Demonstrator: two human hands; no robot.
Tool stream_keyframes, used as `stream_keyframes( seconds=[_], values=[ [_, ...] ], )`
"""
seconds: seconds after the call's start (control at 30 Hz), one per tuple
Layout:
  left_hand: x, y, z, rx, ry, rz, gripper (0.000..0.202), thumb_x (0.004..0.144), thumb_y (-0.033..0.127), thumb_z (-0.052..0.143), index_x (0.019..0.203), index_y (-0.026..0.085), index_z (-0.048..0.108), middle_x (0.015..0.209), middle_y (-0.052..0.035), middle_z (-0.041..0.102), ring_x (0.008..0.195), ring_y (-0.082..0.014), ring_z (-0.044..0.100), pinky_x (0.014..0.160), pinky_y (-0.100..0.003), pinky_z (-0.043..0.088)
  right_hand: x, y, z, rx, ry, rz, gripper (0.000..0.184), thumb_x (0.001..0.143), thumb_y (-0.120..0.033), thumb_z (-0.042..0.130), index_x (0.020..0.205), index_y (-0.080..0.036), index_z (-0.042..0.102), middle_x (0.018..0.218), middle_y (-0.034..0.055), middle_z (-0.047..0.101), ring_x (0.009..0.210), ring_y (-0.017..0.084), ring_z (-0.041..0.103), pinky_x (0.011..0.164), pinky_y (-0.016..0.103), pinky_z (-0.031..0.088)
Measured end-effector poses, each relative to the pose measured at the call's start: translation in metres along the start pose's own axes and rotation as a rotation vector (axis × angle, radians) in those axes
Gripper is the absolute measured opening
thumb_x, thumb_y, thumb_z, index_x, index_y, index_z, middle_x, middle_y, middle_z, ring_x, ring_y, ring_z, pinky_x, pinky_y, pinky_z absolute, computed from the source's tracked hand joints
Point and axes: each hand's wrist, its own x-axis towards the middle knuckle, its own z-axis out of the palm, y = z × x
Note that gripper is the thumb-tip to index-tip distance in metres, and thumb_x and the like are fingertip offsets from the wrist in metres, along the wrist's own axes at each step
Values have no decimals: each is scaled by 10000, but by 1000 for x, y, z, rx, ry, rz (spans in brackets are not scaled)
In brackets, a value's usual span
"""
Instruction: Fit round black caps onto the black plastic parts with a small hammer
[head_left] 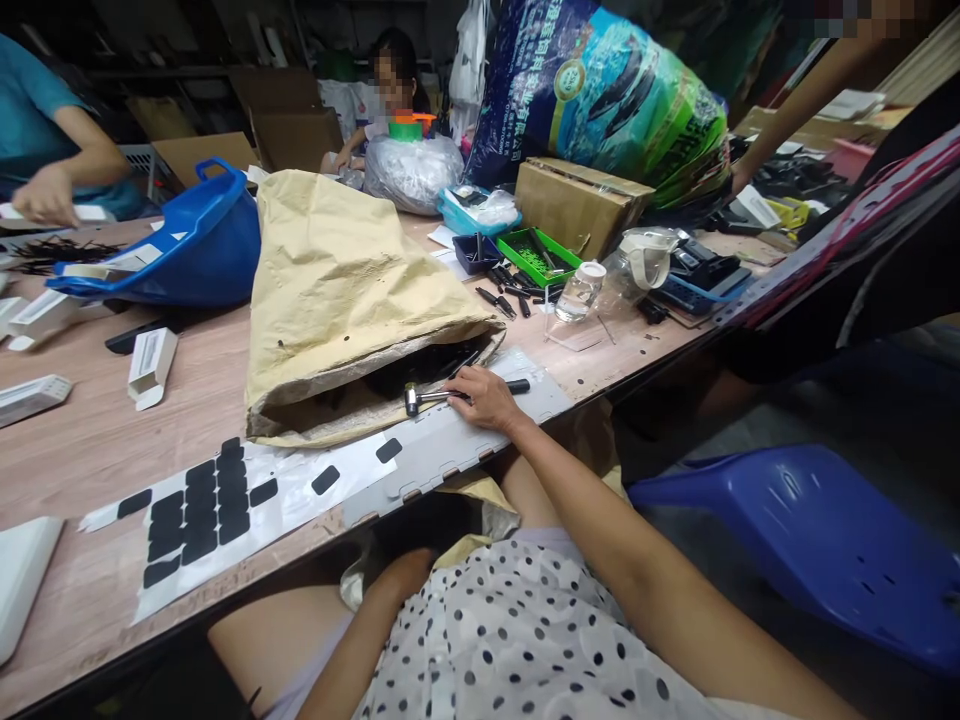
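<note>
From my console I see a hammer [424, 397] with a shiny metal head and matt black grip, a smooth grey plastic strip [450, 445], a creased matt brown paper sack [330, 280], a wood-grain table [82, 450] and a glossy blue plastic basket [217, 250].

We sit at a long worktable of pale wood-grain laminate [97, 440]. To our right a blue moulded plastic chair [825, 540] stands on the dull grey floor [877, 395]. Beyond the table the room is dim, with brown cardboard boxes [292, 125] stacked at the back.
</note>
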Motion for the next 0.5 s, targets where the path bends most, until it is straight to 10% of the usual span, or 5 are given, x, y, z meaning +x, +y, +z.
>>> stream_keyframes(
  seconds=[0.5],
  values=[
    [6, 4, 1, -300, -76, 186, 480, 636, 410, 652, 1080, 265, 762, 1224, -80, 739, 1182, -360, 636, 1024, -446, 461, -2, 3, 3, 29, -7, 23, 194, 909, -260, 637, 1066, -246, 751, 958, 50, 655, 902, 216, 562, 831, 335, 484]
  ],
)
